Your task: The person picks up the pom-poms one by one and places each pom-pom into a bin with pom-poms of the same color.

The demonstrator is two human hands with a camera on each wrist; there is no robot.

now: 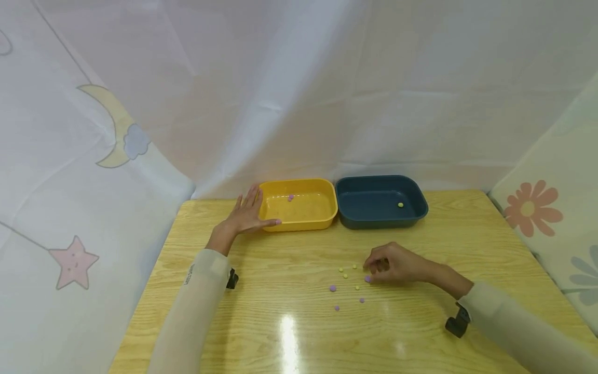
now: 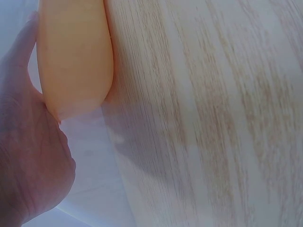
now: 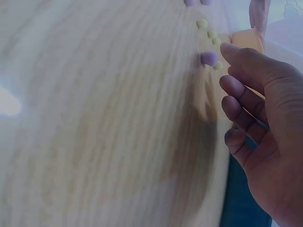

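My left hand (image 1: 245, 214) rests against the left end of the yellow tray (image 1: 299, 226), fingers spread and fairly straight, thumb along its front rim. The left wrist view shows this hand (image 2: 38, 161) beside the tray's outer wall (image 2: 75, 56). Over the table, my right hand (image 1: 397, 263) has loosely bent fingers, its fingertips beside a small purple ball (image 1: 367, 279). In the right wrist view that purple ball (image 3: 209, 58) sits on the wood just off the fingertips. Several small yellow balls (image 1: 345, 276) and other purple balls (image 1: 333, 288) lie scattered to its left.
A dark blue tray (image 1: 380, 224) stands right of the yellow one, with a yellow ball (image 1: 400, 204) inside. Small purple balls (image 1: 290, 197) lie in the yellow tray. Behind the wooden table (image 1: 261, 311) hangs a pale cloth (image 1: 303, 104), with more cloth at both sides.
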